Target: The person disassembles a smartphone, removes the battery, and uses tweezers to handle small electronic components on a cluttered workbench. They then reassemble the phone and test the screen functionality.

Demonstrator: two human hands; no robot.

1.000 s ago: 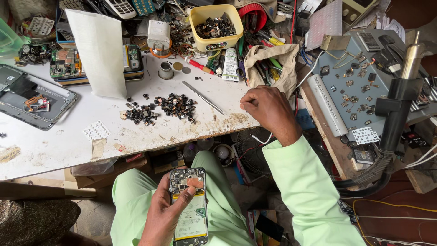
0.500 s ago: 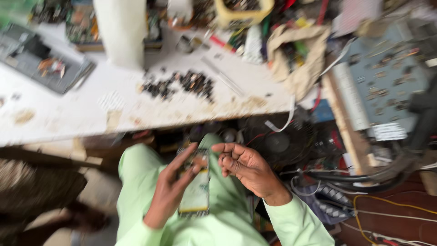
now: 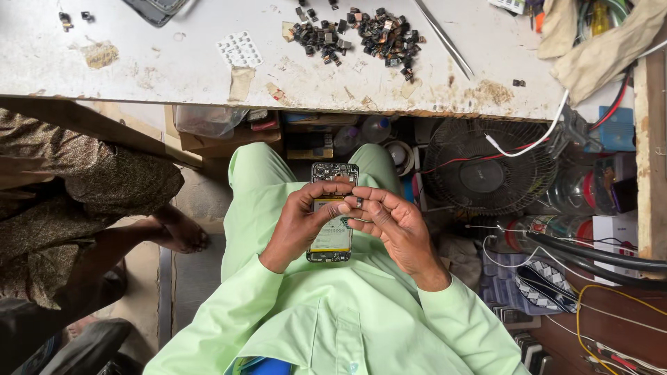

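A: Where is the phone [image 3: 333,208]?

B: Over the person's lap, back cover off and insides showing, below the bench [image 3: 139,69] edge. Its long axis runs from the bench toward the person's body.

A: Which hand has it?

B: The left hand [image 3: 299,226]. Its grip is clamped on the phone from the left, thumb lying across the open back.

A: And the other hand?

B: The right hand [image 3: 392,226] comes in from the phone's right, fingertips drawn together at the phone's right edge, near its upper half. Whether they pinch some small part there cannot be told. Both hands touch the phone; the left bears it.

A: What lies around the phone?

B: Beyond it on the bench sit a heap of small dark parts [image 3: 368,31] and tweezers [image 3: 445,38]. Right of the phone, under the bench, stands a fan [image 3: 486,173]. Left of it, another person's foot [image 3: 177,232] rests on the floor.
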